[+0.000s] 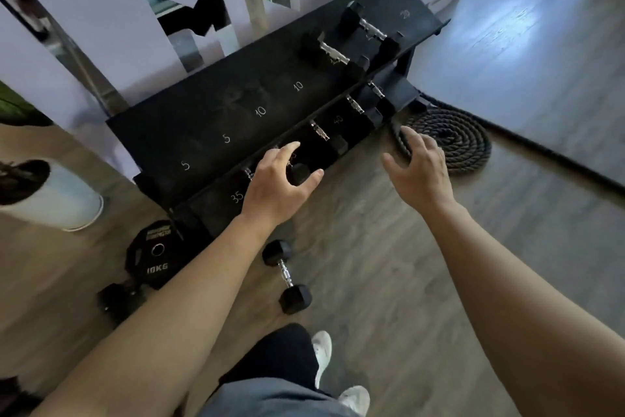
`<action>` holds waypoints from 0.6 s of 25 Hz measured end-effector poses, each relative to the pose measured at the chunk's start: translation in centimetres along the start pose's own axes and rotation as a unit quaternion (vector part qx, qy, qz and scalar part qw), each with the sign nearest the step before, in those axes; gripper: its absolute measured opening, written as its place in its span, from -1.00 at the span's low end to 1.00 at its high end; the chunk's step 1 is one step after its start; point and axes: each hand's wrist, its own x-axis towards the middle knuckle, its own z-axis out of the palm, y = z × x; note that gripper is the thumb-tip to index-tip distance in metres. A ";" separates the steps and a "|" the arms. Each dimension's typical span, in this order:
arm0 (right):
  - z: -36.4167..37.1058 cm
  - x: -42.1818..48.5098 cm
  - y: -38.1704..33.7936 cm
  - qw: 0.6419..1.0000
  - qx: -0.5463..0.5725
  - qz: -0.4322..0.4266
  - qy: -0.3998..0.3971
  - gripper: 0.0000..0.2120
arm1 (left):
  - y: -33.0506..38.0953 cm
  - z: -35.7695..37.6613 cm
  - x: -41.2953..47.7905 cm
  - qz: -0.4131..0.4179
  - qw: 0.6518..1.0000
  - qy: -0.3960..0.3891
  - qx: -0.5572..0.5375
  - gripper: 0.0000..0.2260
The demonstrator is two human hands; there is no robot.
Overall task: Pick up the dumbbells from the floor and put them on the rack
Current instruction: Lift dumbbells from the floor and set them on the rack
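Presently, both hands are held out empty over the front of the black two-tier rack (216, 126). The left hand (277, 186) is spread wide, fingers splayed, over the rack's lower tier beside the painted "35"; whether it touches the dumbbell head beneath it cannot be told. The right hand (417, 170) is likewise opened wide, in front of the rack's lower tier and clear of it. One small hex dumbbell (286, 276) is seen on the wooden floor (389, 264) just in front of the rack's near end. Two dumbbells (351, 41) are set on the rack's upper tier toward its far end, and several more are lodged in the lower tier. A 10KG plate (152, 256) is leaned at the rack's near corner, and a coiled rope (449, 136) is laid by its far foot.
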 end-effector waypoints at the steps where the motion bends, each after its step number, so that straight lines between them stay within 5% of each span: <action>1: 0.7 -1.1 -0.4 1.000 0.006 0.007 0.007 -0.38 | -0.7 -0.7 -0.5 0.001 1.000 0.001 -0.003 -0.41; 8: 6.9 -5.8 -4.4 0.994 0.052 0.090 0.045 -0.40 | -7.4 -4.2 0.2 -0.010 0.997 -0.060 -0.039 -0.47; 15: 16.7 -10.3 -7.1 0.951 0.123 0.266 0.102 -0.44 | -17.6 -4.6 3.9 -0.046 0.979 -0.192 -0.057 -0.52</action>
